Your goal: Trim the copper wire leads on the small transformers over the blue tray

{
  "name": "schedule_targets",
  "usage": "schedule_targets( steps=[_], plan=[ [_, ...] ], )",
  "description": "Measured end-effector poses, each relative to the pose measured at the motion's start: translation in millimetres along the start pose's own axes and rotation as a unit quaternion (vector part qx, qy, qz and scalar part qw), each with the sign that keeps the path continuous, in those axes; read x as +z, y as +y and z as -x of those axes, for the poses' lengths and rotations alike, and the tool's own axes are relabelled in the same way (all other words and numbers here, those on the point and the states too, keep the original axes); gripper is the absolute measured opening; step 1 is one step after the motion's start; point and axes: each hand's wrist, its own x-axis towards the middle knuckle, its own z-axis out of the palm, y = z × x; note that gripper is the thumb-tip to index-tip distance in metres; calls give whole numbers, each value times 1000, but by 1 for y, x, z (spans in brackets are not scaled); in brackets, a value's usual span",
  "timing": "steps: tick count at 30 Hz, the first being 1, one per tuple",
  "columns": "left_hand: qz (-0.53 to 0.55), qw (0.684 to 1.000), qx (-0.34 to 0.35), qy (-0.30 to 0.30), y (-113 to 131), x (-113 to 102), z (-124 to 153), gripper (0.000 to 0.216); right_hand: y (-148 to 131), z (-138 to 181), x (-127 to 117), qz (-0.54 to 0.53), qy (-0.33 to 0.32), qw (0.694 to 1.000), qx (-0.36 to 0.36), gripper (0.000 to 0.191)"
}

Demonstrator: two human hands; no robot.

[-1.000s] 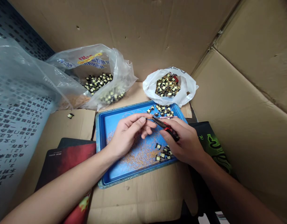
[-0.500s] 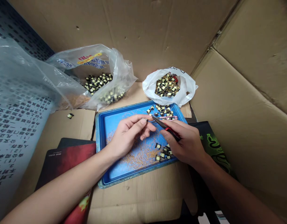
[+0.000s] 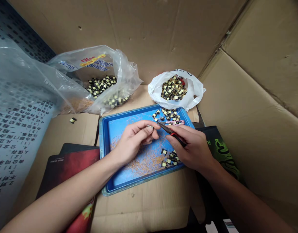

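Observation:
Above the blue tray (image 3: 119,191), my left hand (image 3: 136,137) pinches a small coil component (image 3: 150,126) between thumb and forefinger. Only a row of its shiny pins shows; the fingers cover the rest. My right hand (image 3: 191,142) is wrapped round red-and-black-handled needle-nose pliers (image 3: 166,128). Their dark tips point left and reach the left forefinger, close to the component. Whether the jaws are parted I cannot tell. Copper-coloured wire clippings (image 3: 144,163) lie across the tray. Black-and-yellow coils (image 3: 171,158) sit by its near right corner, and more coils (image 3: 169,114) at its far right.
A clear plastic bag (image 3: 124,61) with many coils stands behind the tray at left, a white bag (image 3: 155,89) of wired coils at right. One loose coil (image 3: 72,120) lies on cardboard. Cardboard walls (image 3: 149,38) rise behind and right. A red-and-black mat (image 3: 73,165) lies left.
The fingers of my left hand have curled in a little and the component has tilted slightly, showing its pins more. The pliers have shifted slightly left and stay beside it.

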Motion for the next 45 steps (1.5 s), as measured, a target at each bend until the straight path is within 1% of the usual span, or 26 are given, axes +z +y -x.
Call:
schedule_targets(
  steps=[11, 23, 29, 32, 35, 37, 38, 39, 42, 45],
  plan=[
    [-22, 1000, -3, 7, 0, 0, 1, 22, 1, 1, 0, 5, -9, 1000, -1, 24],
    [-43, 999, -1, 12, 2, 1, 2, 21, 2, 1, 0, 7, -3, 1000, -5, 26],
    [-46, 999, 1, 28, 2, 1, 2, 19, -1, 2, 0, 10, -10, 1000, -5, 27],
    [-50, 998, 0, 23, 2, 1, 2, 19, 1, 2, -2, 13, -21, 1000, -1, 29],
    [-53, 998, 3, 18, 2, 0, 2, 19, 7, -1, -9, 77, -32, 996, 16, 30],
    [-51, 999, 5, 19, 1, 0, 3, 19, 10, -4, -14, 148, -1, 988, 49, 24],
    [-51, 999, 4, 19, 1, 1, 3, 19, 9, -6, -16, 155, -6, 986, 55, 25],
    [-50, 999, 3, 18, 0, 1, 3, 19, 7, -7, -18, 140, -3, 989, 44, 27],
    [-49, 999, 2, 19, -1, 1, 4, 20, -1, -9, -21, 82, -28, 996, 5, 32],
    [-48, 999, 7, 25, -1, 1, 4, 21, -4, -8, -22, 46, -46, 998, 0, 34]
  ],
)
